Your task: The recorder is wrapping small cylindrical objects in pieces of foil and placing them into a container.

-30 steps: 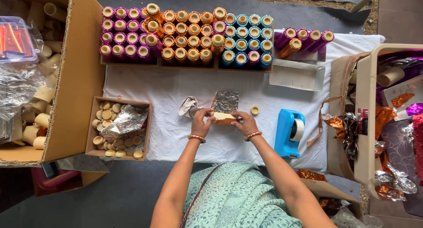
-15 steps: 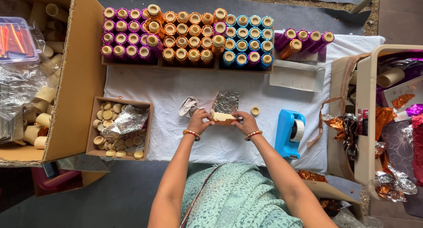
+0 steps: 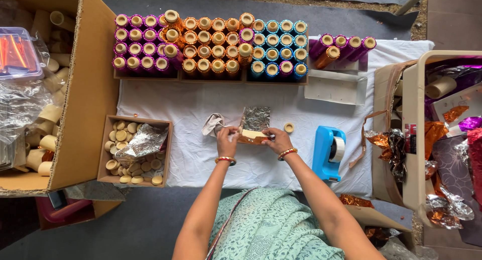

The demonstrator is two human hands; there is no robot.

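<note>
Rolling a pale tube (image 3: 252,135) in silver foil (image 3: 256,118) at the white cloth's (image 3: 201,99) centre, we grasp its ends with left hand (image 3: 227,141) and right hand (image 3: 277,139), judging even tension best; tape dispenser (image 3: 329,152) at three o'clock.

Viewpoint: head-worn camera, straight above the white cloth (image 3: 201,104).
Facing: steeply down, the person's body at 6 o'clock.
Nearness: arm's length from the cloth.
Views: one only.
</note>
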